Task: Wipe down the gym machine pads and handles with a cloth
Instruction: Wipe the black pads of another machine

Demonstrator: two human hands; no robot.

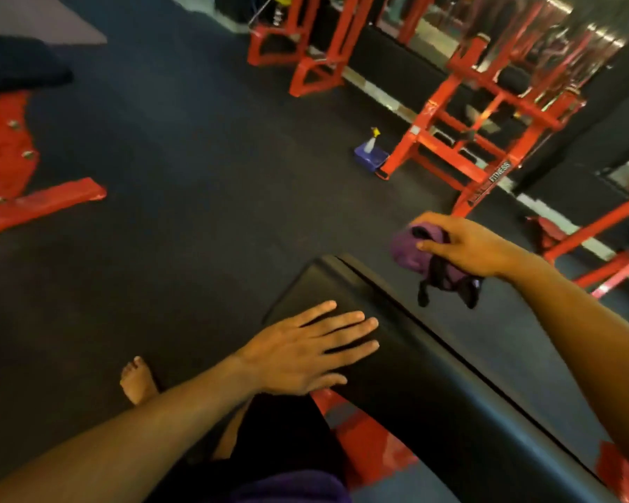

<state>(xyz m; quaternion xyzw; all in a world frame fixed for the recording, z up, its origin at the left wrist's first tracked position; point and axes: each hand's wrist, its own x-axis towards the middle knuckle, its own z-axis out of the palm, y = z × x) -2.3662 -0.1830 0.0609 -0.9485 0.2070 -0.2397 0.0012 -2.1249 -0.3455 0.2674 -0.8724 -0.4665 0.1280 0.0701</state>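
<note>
Fingers of the left hand [305, 348] are straight and spread, lying flat on the near end of the black bench pad [433, 386], palm down, forearm reaching in from the lower left. Fingers of the right hand [469, 245] curl around a bunched purple cloth [411, 252] with dark trim, thumb across its top; loose ends hang below the palm. The cloth is held just beyond the pad's far edge, not touching it, right forearm extending from the lower right. Beyond, on the dark rubber floor [197, 176], a spray bottle [371, 141] stands in a blue tub [369, 159] beside a red machine frame [469, 139].
</note>
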